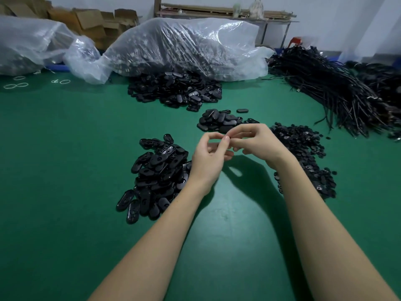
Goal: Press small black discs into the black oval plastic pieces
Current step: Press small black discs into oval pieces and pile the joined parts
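Above the green table (65, 170), left hand (208, 157) and right hand (258, 142) meet fingertip to fingertip, apparently pinching something; the part itself is hidden. Piles of oval pieces (156, 174) and discs (303, 148) flank them, likely for short reaches.

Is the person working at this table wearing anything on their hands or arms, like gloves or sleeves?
No. Both the left hand and the right hand are bare, with no gloves, rings, watch or bracelet visible. The forearms are uncovered too, as far as the picture's lower edge; no sleeve shows anywhere. The fingernails look short and unpainted.
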